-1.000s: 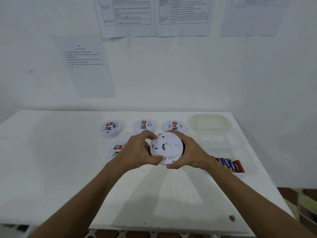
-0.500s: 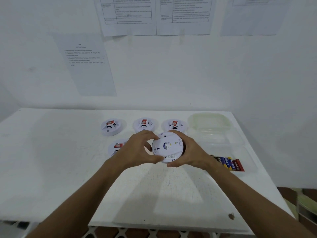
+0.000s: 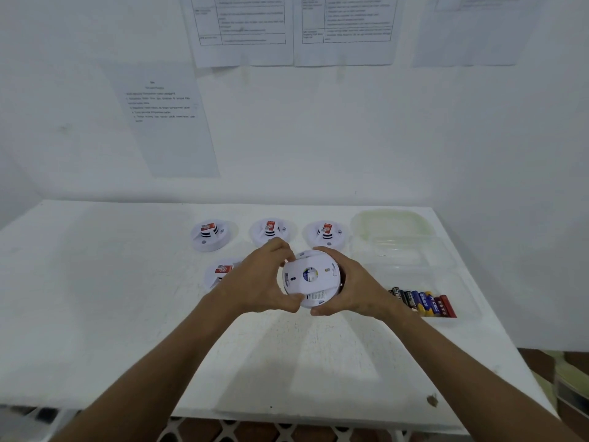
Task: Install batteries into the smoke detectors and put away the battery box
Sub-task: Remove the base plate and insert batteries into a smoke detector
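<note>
1. While I watch through the head camera, both hands hold one round white smoke detector (image 3: 310, 277) above the white table (image 3: 95, 298), its flat back face turned toward me.
2. My left hand (image 3: 258, 282) grips the detector's left edge, fingers curled over the top and thumb tucked under the lower rim.
3. My right hand (image 3: 353, 282) wraps around the right edge, fingers behind it and thumb at the bottom.
4. Three more detectors stand in a row toward the wall: the left detector (image 3: 208, 236), the middle detector (image 3: 271, 231) and the right detector (image 3: 326, 234), each with a red label on top.
5. A fourth detector (image 3: 221, 272) lies just behind my left wrist, partly hidden.
6. At the table's right side sits the clear battery box (image 3: 465, 282), with a row of batteries (image 3: 424, 303) lying in its near end.
7. Its pale green lid (image 3: 393, 224) lies beyond it, near the wall.
8. Printed sheets (image 3: 242, 27) hang on the wall behind; their text is too small for me to read.
</note>
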{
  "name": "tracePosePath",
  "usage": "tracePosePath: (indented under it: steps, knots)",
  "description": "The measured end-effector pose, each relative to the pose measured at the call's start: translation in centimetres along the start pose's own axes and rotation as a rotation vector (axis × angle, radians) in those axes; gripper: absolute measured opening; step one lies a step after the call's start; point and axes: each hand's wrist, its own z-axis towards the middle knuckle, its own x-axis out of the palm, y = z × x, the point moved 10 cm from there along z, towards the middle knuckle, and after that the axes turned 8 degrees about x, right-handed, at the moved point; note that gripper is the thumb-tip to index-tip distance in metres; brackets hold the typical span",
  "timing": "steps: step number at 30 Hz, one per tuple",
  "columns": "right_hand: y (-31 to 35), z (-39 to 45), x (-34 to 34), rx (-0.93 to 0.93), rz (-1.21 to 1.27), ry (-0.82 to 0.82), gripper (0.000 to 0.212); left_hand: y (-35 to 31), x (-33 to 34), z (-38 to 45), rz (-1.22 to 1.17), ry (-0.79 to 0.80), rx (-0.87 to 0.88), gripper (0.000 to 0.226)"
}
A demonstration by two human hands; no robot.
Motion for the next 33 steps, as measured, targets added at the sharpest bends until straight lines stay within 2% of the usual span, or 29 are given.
tracePosePath:
  steps: [7,12,18,22,25,28,31,33]
  knots:
    - [0.3,0.0,0.2,0.000,-0.010,-0.004,0.098,-0.5,-0.4,-0.3,0.085,-0.043,0.022,0.068]
    - [0.9,-0.3,0.4,-0.009,0.024,0.032,0.093,0.5,-0.1,-0.3,-0.026,-0.055,0.020,0.057]
    - [0.9,-0.4,0.1,0.007,0.059,-0.004,0.095,1.6,0.3,-1.0,-0.085,-0.152,-0.028,0.061]
    - [0.7,-1.0,-0.6,0.035,0.096,-0.008,0.095,2.6,-0.7,-2.1,-0.186,-0.270,-0.049,0.053]
    - [0.3,-1.5,-1.6,0.051,0.122,-0.027,0.095,4.2,-1.0,-3.7,-0.152,-0.342,-0.105,0.048]
    - [0.1,-2.1,-2.5,0.056,0.131,-0.042,0.095,6.7,0.4,-5.4,-0.158,-0.317,-0.211,0.056]
    - [0.2,-2.6,-3.0,0.052,0.129,-0.059,0.094,8.2,2.4,-6.3,-0.154,-0.228,-0.295,0.062]
    - [0.3,-2.8,-3.1,0.050,0.127,-0.058,0.093,8.3,4.0,-6.2,-0.143,-0.138,-0.290,0.061]
